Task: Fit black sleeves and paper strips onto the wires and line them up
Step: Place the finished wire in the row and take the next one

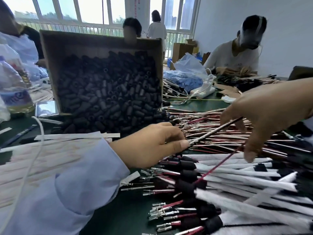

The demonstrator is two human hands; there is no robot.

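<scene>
On the green bench (199, 103) a tipped cardboard box (50, 53) spills black sleeves (108, 92). Right of it lies a pile of bare wires (203, 119). Nearer, finished wires (237, 180) wear sleeves and paper strips. The left hand (149, 145) pinches one wire (215, 130). The right hand (267, 112) spreads its fingers over the pile; I cannot tell its grip.
</scene>
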